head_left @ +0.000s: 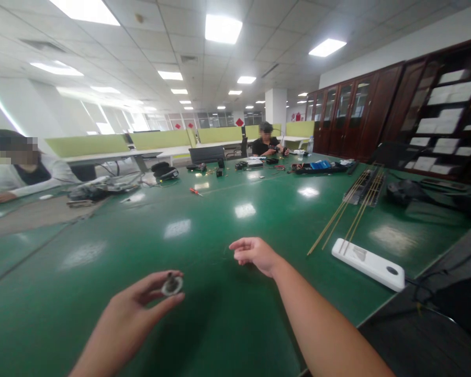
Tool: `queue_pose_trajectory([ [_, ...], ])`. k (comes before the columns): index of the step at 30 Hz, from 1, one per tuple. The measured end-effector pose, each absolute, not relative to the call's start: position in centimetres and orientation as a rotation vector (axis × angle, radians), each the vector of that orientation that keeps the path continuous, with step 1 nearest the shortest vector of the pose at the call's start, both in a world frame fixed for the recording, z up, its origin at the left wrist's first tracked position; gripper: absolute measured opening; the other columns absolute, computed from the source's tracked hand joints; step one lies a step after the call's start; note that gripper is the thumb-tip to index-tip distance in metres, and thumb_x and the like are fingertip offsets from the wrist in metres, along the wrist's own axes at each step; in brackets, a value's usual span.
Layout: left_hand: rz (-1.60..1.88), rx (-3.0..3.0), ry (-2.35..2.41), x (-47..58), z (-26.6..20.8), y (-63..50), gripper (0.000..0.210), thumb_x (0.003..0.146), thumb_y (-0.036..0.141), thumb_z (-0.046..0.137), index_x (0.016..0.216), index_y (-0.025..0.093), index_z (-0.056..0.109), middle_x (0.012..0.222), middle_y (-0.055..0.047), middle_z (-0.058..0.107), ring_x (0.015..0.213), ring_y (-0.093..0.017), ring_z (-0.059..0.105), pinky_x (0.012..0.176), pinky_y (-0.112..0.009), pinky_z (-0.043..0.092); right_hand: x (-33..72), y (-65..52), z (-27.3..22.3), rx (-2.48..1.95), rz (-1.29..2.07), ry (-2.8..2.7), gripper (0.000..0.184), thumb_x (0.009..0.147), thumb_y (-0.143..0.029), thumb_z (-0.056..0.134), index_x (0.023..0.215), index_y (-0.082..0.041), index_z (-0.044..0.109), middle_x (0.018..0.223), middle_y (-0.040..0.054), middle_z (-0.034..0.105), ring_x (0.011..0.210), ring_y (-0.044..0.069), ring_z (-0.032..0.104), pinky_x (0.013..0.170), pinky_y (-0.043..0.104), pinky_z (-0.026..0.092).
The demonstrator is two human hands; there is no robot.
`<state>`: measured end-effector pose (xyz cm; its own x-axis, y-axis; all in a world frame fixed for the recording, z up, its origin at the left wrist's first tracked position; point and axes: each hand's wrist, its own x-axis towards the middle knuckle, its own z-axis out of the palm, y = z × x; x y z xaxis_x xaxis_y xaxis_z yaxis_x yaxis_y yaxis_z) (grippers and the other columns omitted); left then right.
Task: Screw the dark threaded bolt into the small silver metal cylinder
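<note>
My left hand [135, 306] is at the lower left, above the green table [220, 324]. Its thumb and fingers pinch a small round part with a pale ring and a dark metal stub at its centre [172, 284]; I cannot make out exactly what kind of part it is. To the right and a little farther off, my right hand [257, 255] hovers over the tabletop with loosely bent fingers. Its index finger and thumb are slightly apart, and nothing shows between them. A gap separates the two hands.
A white power strip [369, 264] lies at the right edge, near thin brass-coloured rods [333, 220]. A red screwdriver [195, 191] lies farther back. Several tools and a blue-filled tray [322, 166] are at the far end. One person [267, 144] sits opposite, another [27, 167] left.
</note>
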<state>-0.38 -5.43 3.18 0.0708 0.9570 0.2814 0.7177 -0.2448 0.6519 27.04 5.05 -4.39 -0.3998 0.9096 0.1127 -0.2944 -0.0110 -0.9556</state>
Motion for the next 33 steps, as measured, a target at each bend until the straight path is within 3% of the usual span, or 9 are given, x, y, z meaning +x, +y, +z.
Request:
queue_pose_trajectory([
  [4, 0.898, 2.135, 1.381, 5.0, 2.3, -2.0, 0.041, 0.077, 0.047, 0.071, 0.110, 0.022, 0.071, 0.104, -0.008, 0.072, 0.091, -0.028, 0.069, 0.082, -0.039, 0.058, 26.7, 4.9, -4.5, -0.707, 1.544, -1.386, 0.044, 0.054, -0.011, 0.077, 0.098, -0.017, 0.071, 0.082, -0.0005, 0.066, 0.068, 0.011, 0.057, 0.066, 0.025, 0.044],
  [8, 1.030, 2.224, 1.372, 6.3, -0.6, -0.8, 0.034, 0.081, 0.039, 0.067, 0.112, 0.024, 0.069, 0.105, -0.006, 0.071, 0.091, -0.024, 0.067, 0.080, -0.035, 0.056, 26.0, 4.7, -4.9, -0.838, 1.428, -1.651, 0.051, 0.056, -0.009, 0.077, 0.105, -0.018, 0.068, 0.073, -0.0026, 0.063, 0.059, 0.011, 0.054, 0.058, 0.024, 0.042],
  [13, 1.097, 2.214, 1.431, 4.9, -2.7, -0.6, 0.029, 0.079, 0.036, 0.069, 0.107, 0.025, 0.068, 0.103, -0.003, 0.071, 0.092, -0.023, 0.067, 0.083, -0.033, 0.054, 25.7, 4.2, -4.7, -0.979, 1.281, -1.815, 0.041, 0.059, -0.017, 0.082, 0.099, -0.019, 0.070, 0.066, -0.0030, 0.061, 0.057, 0.012, 0.054, 0.056, 0.025, 0.042],
  [17, 1.093, 2.246, 1.365, 5.0, -2.5, -0.7, 0.021, 0.081, 0.032, 0.066, 0.100, 0.026, 0.069, 0.098, -0.001, 0.070, 0.090, -0.021, 0.066, 0.082, -0.031, 0.052, 25.7, 3.9, -4.3, -0.956, 1.240, -1.858, 0.035, 0.060, -0.017, 0.082, 0.094, -0.020, 0.071, 0.076, -0.0008, 0.066, 0.061, 0.012, 0.056, 0.058, 0.025, 0.043],
  [33, 1.089, 2.248, 1.346, 5.0, -2.7, -1.0, 0.022, 0.081, 0.030, 0.066, 0.102, 0.026, 0.070, 0.099, -0.002, 0.071, 0.092, -0.022, 0.066, 0.083, -0.032, 0.053, 25.5, 3.2, -4.0, -0.932, 1.217, -1.836, 0.018, 0.068, -0.019, 0.075, 0.086, -0.019, 0.074, 0.078, 0.0013, 0.070, 0.070, 0.016, 0.063, 0.065, 0.027, 0.047],
])
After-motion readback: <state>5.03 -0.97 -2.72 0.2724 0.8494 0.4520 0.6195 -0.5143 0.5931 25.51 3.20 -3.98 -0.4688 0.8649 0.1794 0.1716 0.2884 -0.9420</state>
